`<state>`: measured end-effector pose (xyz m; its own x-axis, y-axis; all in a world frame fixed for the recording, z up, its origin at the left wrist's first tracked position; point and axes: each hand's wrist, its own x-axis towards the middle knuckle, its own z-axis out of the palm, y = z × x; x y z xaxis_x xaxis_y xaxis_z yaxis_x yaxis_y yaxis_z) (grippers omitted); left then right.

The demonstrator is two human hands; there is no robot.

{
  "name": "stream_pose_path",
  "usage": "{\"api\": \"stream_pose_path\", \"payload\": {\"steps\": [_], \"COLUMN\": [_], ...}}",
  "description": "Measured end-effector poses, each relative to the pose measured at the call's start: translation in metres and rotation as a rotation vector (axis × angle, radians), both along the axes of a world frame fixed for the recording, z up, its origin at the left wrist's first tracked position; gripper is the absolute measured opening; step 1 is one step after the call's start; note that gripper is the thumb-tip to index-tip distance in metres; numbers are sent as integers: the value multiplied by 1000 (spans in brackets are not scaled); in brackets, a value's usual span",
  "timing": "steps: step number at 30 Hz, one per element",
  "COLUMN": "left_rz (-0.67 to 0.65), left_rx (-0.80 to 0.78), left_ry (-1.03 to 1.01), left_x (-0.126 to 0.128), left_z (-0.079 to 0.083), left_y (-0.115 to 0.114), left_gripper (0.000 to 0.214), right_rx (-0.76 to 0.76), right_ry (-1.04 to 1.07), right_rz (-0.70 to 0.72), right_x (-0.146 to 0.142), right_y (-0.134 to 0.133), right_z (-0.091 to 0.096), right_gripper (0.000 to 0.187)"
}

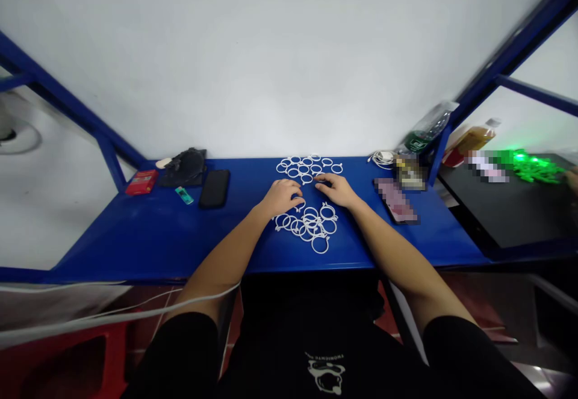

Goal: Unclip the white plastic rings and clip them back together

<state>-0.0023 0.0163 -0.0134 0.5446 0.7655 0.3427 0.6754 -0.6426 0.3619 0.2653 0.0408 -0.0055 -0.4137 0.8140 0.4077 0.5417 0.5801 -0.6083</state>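
Note:
White plastic rings with small clip tabs lie on a blue table in two groups. The far group of rings (pixel 306 167) is spread near the wall; the near group of rings (pixel 313 225) overlaps in a loose pile closer to me. Between the groups is my left hand (pixel 283 197), palm down, its fingers loosely bent and thumb apart, beside a single ring (pixel 299 205) at the thumb. Across from it, my right hand (pixel 338 191) has thumb and forefinger apart, pointing left at the front edge of the far group. No ring shows between its fingers.
On the blue table (pixel 253 248), a black phone (pixel 214 189), black plastic bag (pixel 185 168) and red box (pixel 142 182) lie left. A white cable (pixel 383 158), plastic bottle (pixel 427 131) and blurred phone-like slab (pixel 397 200) are right. Blue frame posts flank the table.

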Motion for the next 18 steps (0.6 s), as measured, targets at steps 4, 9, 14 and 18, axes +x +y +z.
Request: {"api": "stream_pose_path", "payload": {"steps": [4,9,14,18], "left_rz": [131,270,285,337], "left_rx": [56,88,152,139], "left_ry": [-61,-280,-318,-303], "left_x": [-3,3,8,8], "left_z": [-1,8,12,10], "left_y": [1,-3,-7,-6], "left_gripper": [19,24,26,23], "right_rx": [116,157,211,234], "right_ry": [-76,-87,-48,-21], "right_rz": [116,173,116,136], "right_x": [-15,-25,-30,-33], "right_y": [-12,-22,-29,-31], "right_z": [5,13,14,13], "right_gripper": [25,34,29,27]}}
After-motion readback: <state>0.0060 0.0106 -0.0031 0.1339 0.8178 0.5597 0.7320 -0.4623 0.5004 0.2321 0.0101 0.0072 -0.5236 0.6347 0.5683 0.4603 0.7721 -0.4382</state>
